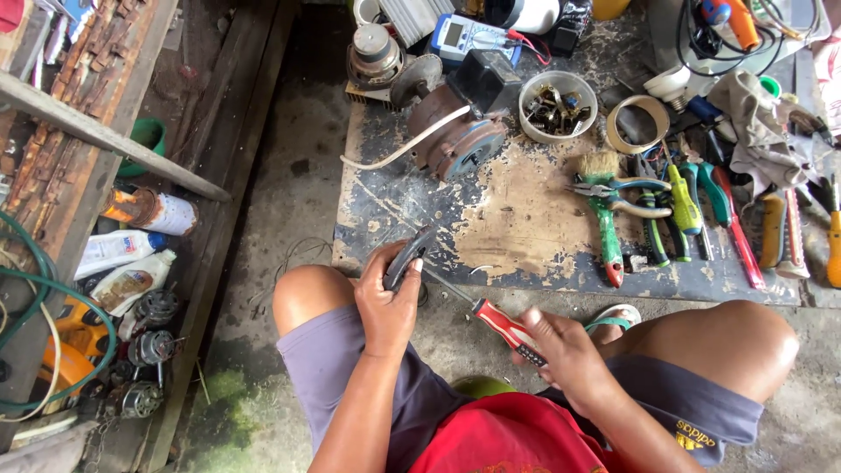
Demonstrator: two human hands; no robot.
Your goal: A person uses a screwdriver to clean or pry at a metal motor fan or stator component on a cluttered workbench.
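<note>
My left hand (387, 302) grips a dark curved metal part (408, 256) at the near edge of a worn board (526, 219) on the floor. My right hand (561, 350) holds a red-handled screwdriver (499, 322), its shaft pointing left to the dark part. I sit with both knees bent, in grey shorts and a red shirt. A rusty electric motor (455, 131) with a white cable lies at the far side of the board.
Pliers, screwdrivers and a green-handled brush (604, 210) lie in a row at right. A white bowl of small parts (557, 107), a tape roll (638, 124) and a multimeter (460, 35) stand behind. Bottles, small motors and a green hose (53, 289) crowd the left.
</note>
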